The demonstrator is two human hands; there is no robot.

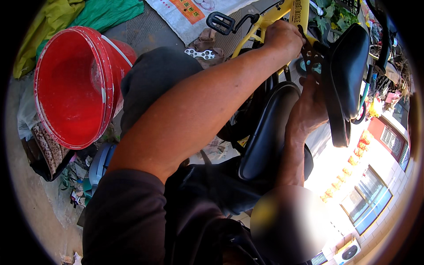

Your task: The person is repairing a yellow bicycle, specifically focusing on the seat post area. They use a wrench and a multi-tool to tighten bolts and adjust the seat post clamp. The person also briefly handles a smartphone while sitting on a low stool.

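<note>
A yellow bicycle [297,13] stands tilted in front of me at the upper right. My left hand [285,39] is a closed fist beside its yellow frame, just left of the black saddle [346,73]. What lies inside the fist is hidden. A dark flat plate with holes [311,57], shaped like a multi-hole wrench, runs down from the fist beside the saddle. At its lower end, my right hand [308,104] has its fingers closed on it, partly hidden by the saddle. Below is a second long black padded seat [271,128].
A silver multi-hole wrench [199,54] lies on the ground near the black pedal [221,23]. A red bucket [73,88] tips open at the left. White printed sacking [176,20] and green cloth [108,15] lie behind. At the right is a building with a window [366,198].
</note>
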